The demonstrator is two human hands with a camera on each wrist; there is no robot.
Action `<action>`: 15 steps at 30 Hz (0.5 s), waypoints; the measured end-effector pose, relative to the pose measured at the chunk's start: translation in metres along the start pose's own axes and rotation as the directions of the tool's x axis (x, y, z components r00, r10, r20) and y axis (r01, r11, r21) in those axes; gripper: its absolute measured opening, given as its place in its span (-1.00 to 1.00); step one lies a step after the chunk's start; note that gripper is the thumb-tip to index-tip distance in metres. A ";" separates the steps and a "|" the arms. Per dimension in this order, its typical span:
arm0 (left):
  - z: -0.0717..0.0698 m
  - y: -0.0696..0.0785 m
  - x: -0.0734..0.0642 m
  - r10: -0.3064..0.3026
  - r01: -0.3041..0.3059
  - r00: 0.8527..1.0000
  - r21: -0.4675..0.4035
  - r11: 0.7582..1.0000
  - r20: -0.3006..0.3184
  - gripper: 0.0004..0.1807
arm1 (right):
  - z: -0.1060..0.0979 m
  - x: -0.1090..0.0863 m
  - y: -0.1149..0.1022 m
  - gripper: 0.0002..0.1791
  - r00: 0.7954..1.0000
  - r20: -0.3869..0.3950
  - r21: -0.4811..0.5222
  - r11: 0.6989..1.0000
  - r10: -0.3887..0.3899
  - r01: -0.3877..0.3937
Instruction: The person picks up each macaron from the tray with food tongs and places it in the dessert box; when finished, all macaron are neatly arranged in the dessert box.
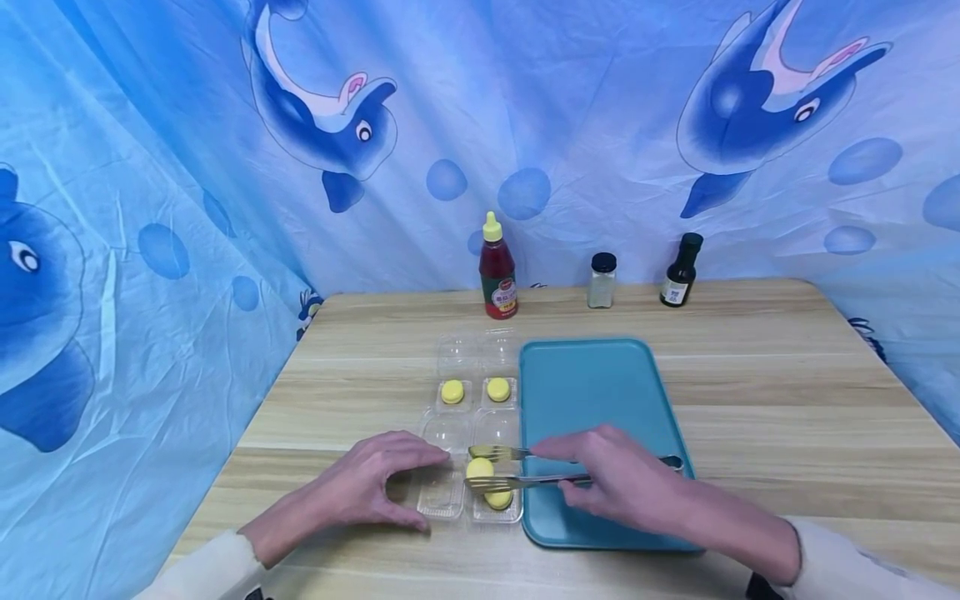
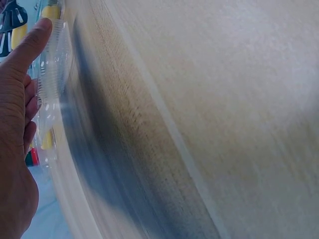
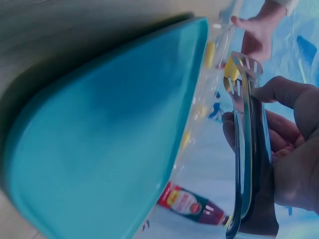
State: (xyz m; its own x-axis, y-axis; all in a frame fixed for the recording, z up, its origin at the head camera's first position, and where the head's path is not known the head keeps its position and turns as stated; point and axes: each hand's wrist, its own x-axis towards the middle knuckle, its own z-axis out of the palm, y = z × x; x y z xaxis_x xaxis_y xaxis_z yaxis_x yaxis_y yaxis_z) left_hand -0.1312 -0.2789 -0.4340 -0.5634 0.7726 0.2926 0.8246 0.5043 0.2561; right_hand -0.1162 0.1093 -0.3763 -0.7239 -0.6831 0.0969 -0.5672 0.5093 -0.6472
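My right hand (image 1: 622, 475) grips metal tongs (image 3: 242, 164) with slotted ends. Between those ends is a yellow macaron (image 1: 480, 469), above the front of a clear plastic box. Below and beside it, another yellow macaron (image 1: 498, 499) sits in the front right compartment (image 1: 495, 517). At the left side of the front left compartment (image 1: 441, 497), my left hand (image 1: 378, 479) has its thumb and fingers spread apart; whether it touches the plastic is hard to tell. Two more macarons lie farther back, one on the left (image 1: 452, 392) and one on the right (image 1: 498, 389).
A teal tray (image 1: 592, 392) lies right of the clear boxes, under my right hand. Behind stand a red sauce bottle (image 1: 498, 271), a small black-capped jar (image 1: 602, 282) and a dark bottle (image 1: 681, 271). A blue dolphin curtain (image 1: 480, 108) hangs behind the wooden table (image 1: 787, 375).
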 end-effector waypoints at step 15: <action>0.001 -0.001 -0.001 -0.030 0.030 0.999 0.001 1.000 0.025 -0.11 | 0.030 0.025 -0.011 -0.46 0.993 -0.004 -0.035 0.992 -0.121 0.121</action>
State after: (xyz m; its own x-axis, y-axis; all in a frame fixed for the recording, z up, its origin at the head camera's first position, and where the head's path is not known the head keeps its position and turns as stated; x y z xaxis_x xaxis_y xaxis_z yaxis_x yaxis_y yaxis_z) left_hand -0.1314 -0.2793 -0.4353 -0.5863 0.7667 0.2615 0.8076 0.5276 0.2635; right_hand -0.1160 0.0704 -0.3894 -0.6511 -0.7379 0.1776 -0.6642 0.4407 -0.6038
